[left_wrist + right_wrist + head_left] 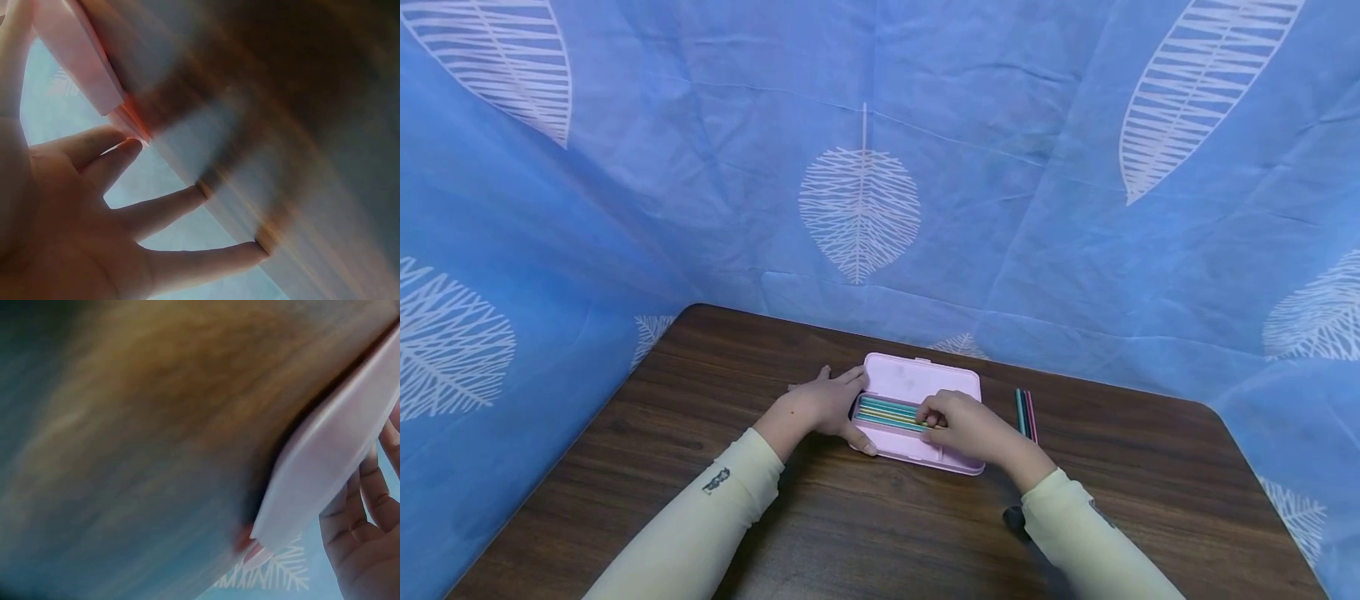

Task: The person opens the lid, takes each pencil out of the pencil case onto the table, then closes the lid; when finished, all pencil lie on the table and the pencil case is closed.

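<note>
An open pink pencil case lies on the table with its lid folded back toward the wall. Several colored pencils, teal and yellow among them, lie side by side in its tray. My left hand rests at the case's left end, fingers spread and thumb by the front edge; the left wrist view shows its fingers straight. Over the right part of the tray, my right hand has curled fingers and pinches the end of a yellow pencil. Its fingertips are partly hidden behind the case wall in the right wrist view.
Three loose pencils, teal, black and pinkish red, lie right of the case. The dark wooden table ends at a blue cloth with white leaf prints. A small dark object sits by the right wrist.
</note>
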